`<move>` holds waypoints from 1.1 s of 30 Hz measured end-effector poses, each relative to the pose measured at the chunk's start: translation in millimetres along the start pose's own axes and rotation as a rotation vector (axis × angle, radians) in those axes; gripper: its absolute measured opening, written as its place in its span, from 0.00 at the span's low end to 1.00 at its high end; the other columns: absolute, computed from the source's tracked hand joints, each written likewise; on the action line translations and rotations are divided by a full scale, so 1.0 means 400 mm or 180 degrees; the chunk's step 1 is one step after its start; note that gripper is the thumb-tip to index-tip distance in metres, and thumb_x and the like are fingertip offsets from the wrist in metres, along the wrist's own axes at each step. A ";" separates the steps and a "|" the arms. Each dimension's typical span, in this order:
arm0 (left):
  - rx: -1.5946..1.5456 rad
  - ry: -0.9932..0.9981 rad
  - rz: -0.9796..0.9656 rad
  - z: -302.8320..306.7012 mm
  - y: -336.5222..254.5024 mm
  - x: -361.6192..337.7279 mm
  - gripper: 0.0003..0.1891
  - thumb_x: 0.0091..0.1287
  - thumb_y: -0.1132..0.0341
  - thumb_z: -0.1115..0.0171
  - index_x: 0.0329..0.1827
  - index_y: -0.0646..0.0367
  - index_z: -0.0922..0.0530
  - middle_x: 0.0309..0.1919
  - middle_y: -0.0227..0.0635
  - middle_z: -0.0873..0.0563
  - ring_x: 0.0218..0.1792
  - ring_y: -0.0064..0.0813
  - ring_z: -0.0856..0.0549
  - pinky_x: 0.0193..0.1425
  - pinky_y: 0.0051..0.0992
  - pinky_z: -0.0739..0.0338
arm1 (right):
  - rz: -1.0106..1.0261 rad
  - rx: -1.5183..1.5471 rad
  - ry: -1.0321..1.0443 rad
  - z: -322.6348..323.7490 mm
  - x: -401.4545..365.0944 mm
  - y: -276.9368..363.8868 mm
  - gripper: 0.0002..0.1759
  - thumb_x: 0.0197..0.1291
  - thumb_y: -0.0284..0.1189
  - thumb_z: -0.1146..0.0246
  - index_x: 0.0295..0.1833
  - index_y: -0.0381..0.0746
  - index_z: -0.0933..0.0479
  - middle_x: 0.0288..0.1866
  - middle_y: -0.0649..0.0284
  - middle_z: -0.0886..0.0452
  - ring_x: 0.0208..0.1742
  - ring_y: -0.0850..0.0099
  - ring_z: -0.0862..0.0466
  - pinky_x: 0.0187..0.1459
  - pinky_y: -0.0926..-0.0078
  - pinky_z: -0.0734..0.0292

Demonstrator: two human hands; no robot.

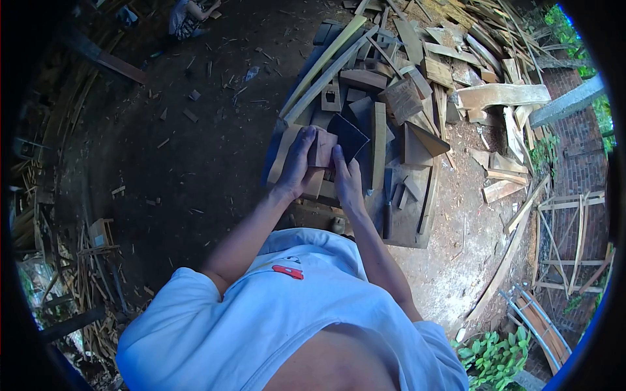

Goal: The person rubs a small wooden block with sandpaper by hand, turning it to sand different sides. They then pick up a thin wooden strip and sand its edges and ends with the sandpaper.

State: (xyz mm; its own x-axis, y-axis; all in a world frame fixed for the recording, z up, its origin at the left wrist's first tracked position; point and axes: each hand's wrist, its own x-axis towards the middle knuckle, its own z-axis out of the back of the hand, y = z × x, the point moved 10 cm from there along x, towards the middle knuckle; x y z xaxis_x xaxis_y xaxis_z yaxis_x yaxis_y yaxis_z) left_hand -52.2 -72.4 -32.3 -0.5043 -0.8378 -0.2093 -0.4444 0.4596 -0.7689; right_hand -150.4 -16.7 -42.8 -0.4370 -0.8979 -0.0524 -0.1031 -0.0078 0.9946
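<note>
A small reddish-brown wooden block (323, 148) is held up over the cluttered workbench between both hands. My left hand (300, 164) is closed round its left side, with the fingertips near its top corner. At the block's right side my right hand (347, 177) presses with thumb and fingers. Just beyond the block lies a dark, flat, square-cornered sheet (350, 138); its material cannot be made out. A slim tool with a dark handle (388, 218) rests on the bench to the right of my right hand.
Wooden offcuts cover the workbench (407, 234), including a piece with a square hole (330, 98) and an angled wooden piece (420, 144). Long strips line its left edge. A scrap wood pile (469, 52) rises at the far right. Another person (189, 16) sits at the upper left.
</note>
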 end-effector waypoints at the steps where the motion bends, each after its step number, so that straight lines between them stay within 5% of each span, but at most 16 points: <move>1: 0.0074 0.0046 -0.0041 -0.001 0.000 0.001 0.18 0.67 0.51 0.38 0.52 0.52 0.27 0.45 0.32 0.23 0.44 0.22 0.20 0.39 0.27 0.20 | -0.0006 0.0002 -0.0006 0.003 -0.001 0.000 0.17 0.73 0.36 0.50 0.34 0.36 0.28 0.24 0.68 0.29 0.27 0.80 0.32 0.30 0.77 0.35; 15: 0.0848 0.0807 0.0429 -0.068 0.016 -0.013 0.33 0.60 0.61 0.31 0.65 0.48 0.41 0.52 0.29 0.31 0.55 0.22 0.26 0.58 0.26 0.26 | -0.0395 0.0135 -0.0225 0.048 0.022 -0.121 0.28 0.73 0.43 0.50 0.25 0.33 0.26 0.19 0.70 0.30 0.24 0.82 0.36 0.25 0.73 0.37; 19: 0.1132 0.0876 0.0228 -0.068 0.008 -0.006 0.36 0.54 0.67 0.29 0.64 0.48 0.40 0.51 0.29 0.31 0.54 0.23 0.26 0.59 0.26 0.27 | -0.0527 -0.0079 -0.0131 0.045 0.011 -0.095 0.26 0.74 0.43 0.51 0.31 0.33 0.25 0.22 0.68 0.27 0.26 0.81 0.33 0.27 0.74 0.35; 24: 0.1068 0.0823 0.0247 -0.056 0.012 0.004 0.33 0.54 0.68 0.30 0.62 0.48 0.37 0.50 0.30 0.31 0.51 0.23 0.24 0.56 0.28 0.21 | -0.0321 0.0090 -0.0054 0.032 0.008 -0.061 0.20 0.74 0.40 0.52 0.45 0.33 0.24 0.32 0.63 0.21 0.33 0.79 0.26 0.36 0.76 0.28; 27: 0.0806 0.0656 0.0351 -0.047 0.017 0.007 0.27 0.58 0.65 0.31 0.59 0.49 0.34 0.49 0.31 0.29 0.49 0.24 0.22 0.51 0.33 0.17 | -0.0059 0.0238 -0.0128 0.018 0.003 -0.036 0.21 0.73 0.44 0.51 0.41 0.38 0.23 0.29 0.72 0.25 0.27 0.86 0.32 0.28 0.84 0.36; 31: 0.0552 0.0296 0.0507 -0.026 0.025 0.012 0.20 0.67 0.55 0.39 0.57 0.51 0.32 0.48 0.34 0.25 0.49 0.28 0.19 0.47 0.42 0.14 | -0.0007 0.0123 -0.0041 0.017 0.005 -0.032 0.21 0.73 0.44 0.50 0.43 0.37 0.23 0.30 0.72 0.25 0.27 0.85 0.31 0.28 0.83 0.35; 33: 0.0343 0.0197 0.0728 -0.006 0.041 0.017 0.20 0.70 0.51 0.44 0.57 0.52 0.31 0.49 0.36 0.24 0.50 0.29 0.19 0.47 0.43 0.14 | -0.0149 0.0016 -0.0053 0.021 0.009 -0.048 0.19 0.74 0.37 0.51 0.44 0.32 0.25 0.30 0.62 0.20 0.31 0.78 0.27 0.35 0.71 0.28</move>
State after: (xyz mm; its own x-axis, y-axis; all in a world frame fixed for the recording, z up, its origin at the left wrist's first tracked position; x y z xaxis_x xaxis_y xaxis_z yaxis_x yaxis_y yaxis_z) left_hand -64.7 -69.8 -44.9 -0.6284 -0.6945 -0.3505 -0.2337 0.5983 -0.7664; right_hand -157.5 -16.3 -62.6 -0.4463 -0.8892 -0.1004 -0.1282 -0.0474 0.9906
